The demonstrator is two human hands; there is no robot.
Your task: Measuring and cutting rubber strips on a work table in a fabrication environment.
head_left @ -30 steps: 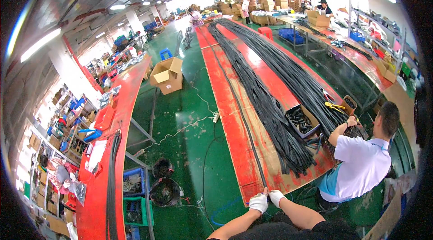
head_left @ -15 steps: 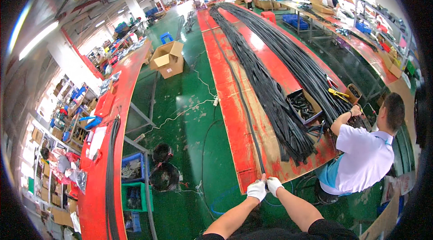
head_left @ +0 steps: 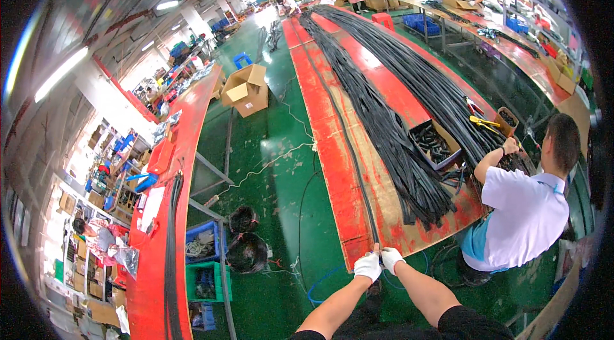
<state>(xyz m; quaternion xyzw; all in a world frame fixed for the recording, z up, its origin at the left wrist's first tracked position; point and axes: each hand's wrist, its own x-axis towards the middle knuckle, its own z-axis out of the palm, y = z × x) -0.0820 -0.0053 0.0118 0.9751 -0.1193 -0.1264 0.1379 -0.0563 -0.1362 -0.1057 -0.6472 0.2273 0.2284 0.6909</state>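
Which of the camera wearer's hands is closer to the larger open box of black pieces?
Right. The right hand is below and left of the box in the picture; the left hand is farther left and slightly lower.

Fingers [head_left: 372, 259] (white-gloved) on black strand [head_left: 368, 207]

Left of the left black bundle [head_left: 387, 148], a bare strip of tabletop [head_left: 384, 198] leaves passage along its length, the single long strand [head_left: 364, 193] lying parallel in it. Right of that bundle, a narrower red lane runs up to the second bundle [head_left: 422, 84], its near end blocked by the open box [head_left: 435, 143]; farther right, a co-worker's arm [head_left: 492, 164] intrudes.
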